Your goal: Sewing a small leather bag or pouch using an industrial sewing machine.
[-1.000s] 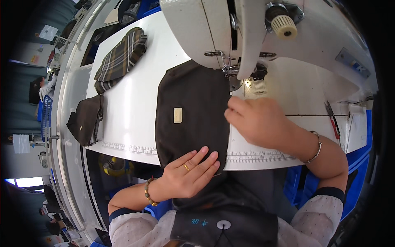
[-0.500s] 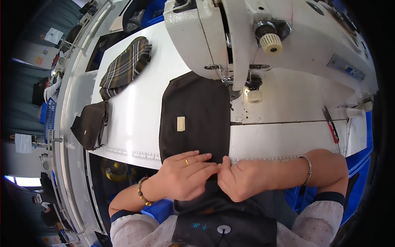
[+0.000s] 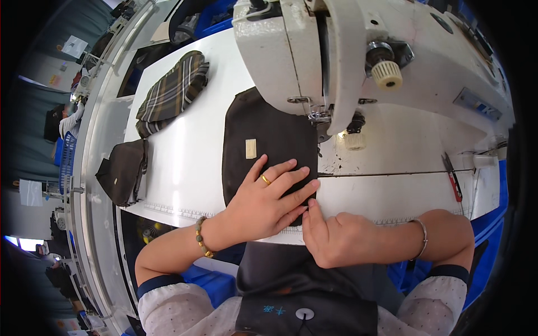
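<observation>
A dark brown fabric piece (image 3: 274, 126) with a small pale label (image 3: 250, 149) lies on the white table. Its far right edge reaches under the presser foot (image 3: 320, 117) of the sewing machine (image 3: 280, 53). My left hand (image 3: 266, 199) rests on the near part of the cloth, open, with the fingers spread toward the right edge. At the near right corner, my right hand (image 3: 336, 235) is closed, thumb and forefinger pinching the fabric's edge. The fingertips of both hands are close together there. My left palm hides part of the near end.
On the left of the table lie folded plaid fabric (image 3: 174, 92) and a stack of dark brown pieces (image 3: 124, 171). Red-handled thread snips (image 3: 453, 178) lie at right. A ruler tape (image 3: 179, 211) runs along the front edge. Blue bins (image 3: 210, 284) stand below the table.
My left hand has moved forward onto the cloth and spread its fingers. The fabric's near end has come up onto the table. My right hand stays at the edge; the view shifted slightly.
</observation>
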